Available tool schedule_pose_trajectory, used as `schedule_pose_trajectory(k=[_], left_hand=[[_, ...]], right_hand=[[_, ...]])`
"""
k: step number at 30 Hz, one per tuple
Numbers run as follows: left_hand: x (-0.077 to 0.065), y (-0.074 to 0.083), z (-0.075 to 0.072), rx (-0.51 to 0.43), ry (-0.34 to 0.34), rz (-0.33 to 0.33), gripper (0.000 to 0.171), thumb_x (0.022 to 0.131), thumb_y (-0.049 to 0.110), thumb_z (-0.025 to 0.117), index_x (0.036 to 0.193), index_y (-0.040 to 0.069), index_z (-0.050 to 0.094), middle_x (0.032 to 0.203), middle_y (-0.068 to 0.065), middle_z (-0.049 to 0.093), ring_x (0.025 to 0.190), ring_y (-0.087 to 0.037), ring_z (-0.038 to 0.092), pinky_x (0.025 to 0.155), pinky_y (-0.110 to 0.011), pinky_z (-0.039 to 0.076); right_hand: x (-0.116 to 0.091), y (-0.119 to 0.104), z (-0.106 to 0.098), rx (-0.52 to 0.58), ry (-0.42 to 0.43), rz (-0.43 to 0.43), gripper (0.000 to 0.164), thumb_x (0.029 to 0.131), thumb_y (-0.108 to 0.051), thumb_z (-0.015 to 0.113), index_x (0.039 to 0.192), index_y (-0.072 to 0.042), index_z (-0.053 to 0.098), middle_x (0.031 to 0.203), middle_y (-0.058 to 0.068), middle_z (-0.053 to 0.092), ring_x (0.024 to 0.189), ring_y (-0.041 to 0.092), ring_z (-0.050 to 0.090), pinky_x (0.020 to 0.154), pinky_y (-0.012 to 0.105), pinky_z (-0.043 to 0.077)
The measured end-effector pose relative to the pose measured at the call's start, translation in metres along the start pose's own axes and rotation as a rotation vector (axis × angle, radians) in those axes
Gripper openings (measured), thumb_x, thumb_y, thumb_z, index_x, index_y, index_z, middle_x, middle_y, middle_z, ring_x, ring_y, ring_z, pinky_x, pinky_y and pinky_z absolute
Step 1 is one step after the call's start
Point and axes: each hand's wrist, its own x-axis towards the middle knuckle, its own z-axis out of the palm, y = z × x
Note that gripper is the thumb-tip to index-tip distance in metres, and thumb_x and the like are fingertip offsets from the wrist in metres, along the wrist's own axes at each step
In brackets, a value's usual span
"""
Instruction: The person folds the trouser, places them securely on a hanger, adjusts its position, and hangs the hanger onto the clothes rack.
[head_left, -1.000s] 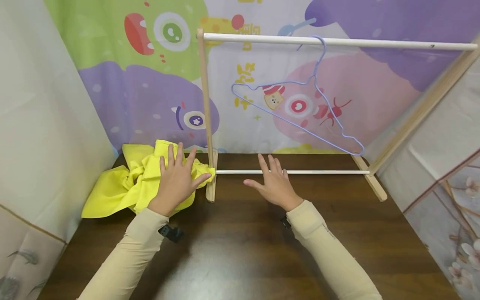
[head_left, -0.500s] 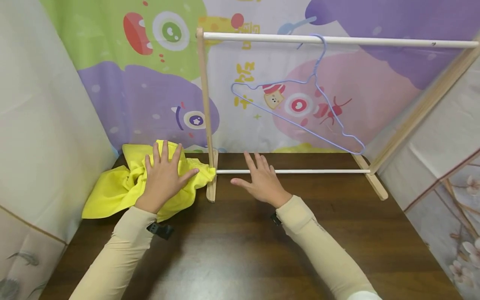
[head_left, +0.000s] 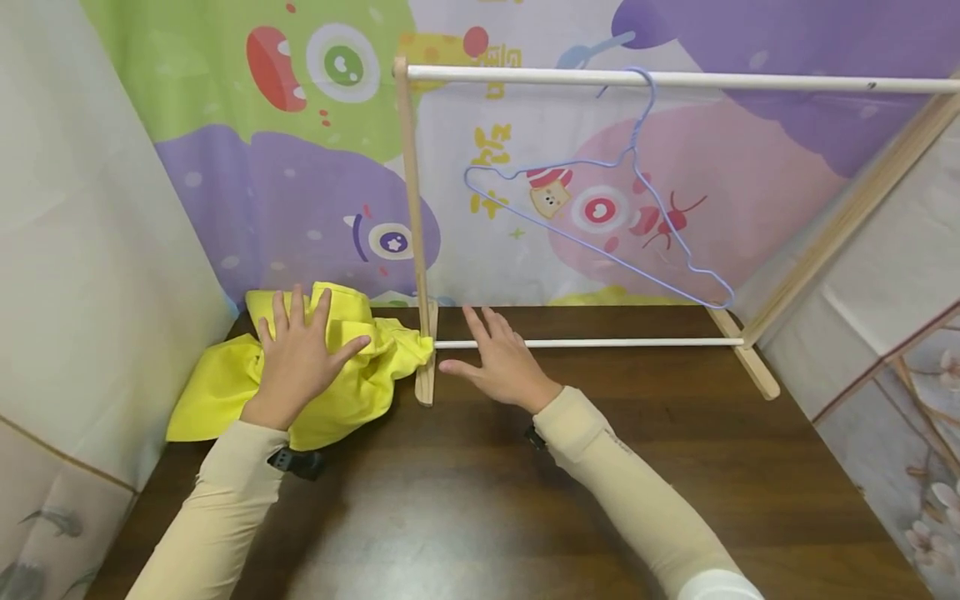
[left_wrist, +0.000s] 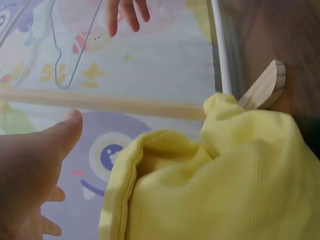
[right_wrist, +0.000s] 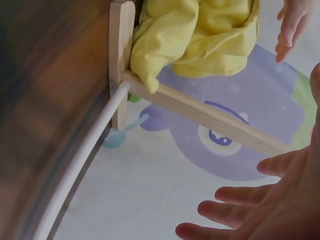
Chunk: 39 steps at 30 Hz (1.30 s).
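A crumpled piece of yellow cloth (head_left: pixel 356 383) with a stitched hem lies at the left of the table, one end against the rack's left foot. Its exact kind is hidden by the folds. My left hand (head_left: pixel 294 362) hovers over it, fingers spread; both wrist views show a gap between hand and cloth. Just right of the rack's left post, my right hand (head_left: pixel 508 367) is held in the air with fingers extended and nothing in it. A thin blue wire hanger (head_left: pixel 592 242) hangs from the top rail (head_left: pixel 510 77) of the rack, tilted down to the right.
The wooden rack's left post (head_left: pixel 413 192) and right post (head_left: pixel 847 221) stand on feet at the back of the dark table (head_left: pixel 450 508). A white lower rail (head_left: pixel 637 342) joins them near the tabletop. A cartoon-printed curtain (head_left: pixel 300 192) hangs behind, with pale cloth walls at both sides.
Both hands have shifted left, the left hand further over the yellow cloth and the right hand closer to the rack's left post. Cloth and hanger look nearly unchanged.
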Motion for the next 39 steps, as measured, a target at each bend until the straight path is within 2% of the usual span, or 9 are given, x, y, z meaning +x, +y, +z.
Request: schedule_pose_trajectory(k=[5,10,17,21,25,27,30,39], left_hand=[[-0.001,-0.008,-0.006,-0.014,-0.020,-0.025,0.093,0.090,0.067,0.050,0.156,0.010,0.018,0.158,-0.034,0.005,0.144,-0.057,-0.001,0.107,-0.077,0.004],[-0.003,-0.017,-0.013,-0.034,-0.022,-0.044,0.093,0.090,0.068,0.049,0.156,0.009,0.018,0.158,-0.034,0.002,0.144,-0.058,-0.004,0.105,-0.079,0.004],[-0.004,-0.030,-0.019,-0.063,-0.021,-0.081,0.095,0.091,0.070,0.045,0.156,0.007,0.016,0.158,-0.033,-0.004,0.144,-0.056,-0.008,0.104,-0.079,0.002],[-0.004,-0.037,-0.023,-0.091,-0.047,-0.109,0.097,0.090,0.071,0.043,0.157,0.008,0.011,0.158,-0.033,-0.008,0.143,-0.056,-0.012,0.104,-0.080,0.001],[-0.004,-0.046,-0.026,-0.115,-0.091,-0.134,0.098,0.090,0.072,0.043,0.157,0.009,0.006,0.158,-0.032,-0.013,0.142,-0.058,-0.014,0.103,-0.080,0.001],[-0.004,-0.051,-0.025,-0.131,-0.128,-0.148,0.099,0.090,0.072,0.042,0.157,0.010,0.002,0.158,-0.032,-0.015,0.141,-0.059,-0.015,0.103,-0.080,0.001],[-0.002,-0.059,-0.022,-0.160,-0.185,-0.162,0.101,0.090,0.072,0.043,0.157,0.010,-0.002,0.157,-0.032,-0.017,0.140,-0.060,-0.014,0.102,-0.081,0.004],[0.007,-0.092,-0.008,-0.253,-0.336,-0.145,0.101,0.092,0.065,0.047,0.156,0.011,-0.009,0.156,-0.034,-0.016,0.142,-0.060,-0.004,0.105,-0.077,0.013]], right_hand=[[0.005,-0.006,0.006,0.036,-0.005,-0.020,0.094,0.089,-0.066,0.050,0.158,-0.017,0.008,0.161,0.023,0.017,0.148,0.040,0.021,0.115,0.058,0.027],[0.010,-0.014,0.012,0.051,-0.026,-0.045,0.098,0.085,-0.075,0.041,0.158,-0.019,0.007,0.161,0.022,0.017,0.148,0.039,0.021,0.116,0.055,0.028],[0.019,-0.023,0.019,0.066,-0.036,-0.069,0.093,0.089,-0.065,0.053,0.158,-0.020,0.008,0.160,0.022,0.019,0.148,0.038,0.023,0.115,0.055,0.029],[0.024,-0.026,0.023,0.074,-0.050,-0.098,0.095,0.088,-0.068,0.048,0.158,-0.015,0.011,0.160,0.023,0.019,0.147,0.039,0.024,0.115,0.055,0.030],[0.029,-0.028,0.028,0.103,-0.072,-0.121,0.093,0.089,-0.066,0.049,0.158,-0.016,0.011,0.161,0.020,0.019,0.148,0.035,0.024,0.116,0.051,0.031],[0.032,-0.030,0.032,0.127,-0.086,-0.119,0.091,0.090,-0.061,0.055,0.158,-0.017,0.011,0.161,0.018,0.019,0.148,0.033,0.023,0.116,0.050,0.031],[0.036,-0.032,0.035,0.152,-0.107,-0.114,0.091,0.090,-0.061,0.055,0.158,-0.017,0.012,0.162,0.015,0.019,0.149,0.032,0.022,0.117,0.049,0.030],[0.053,-0.037,0.052,0.193,-0.146,-0.100,0.093,0.090,-0.062,0.056,0.158,-0.022,0.007,0.160,0.015,0.023,0.147,0.031,0.028,0.117,0.047,0.031]])
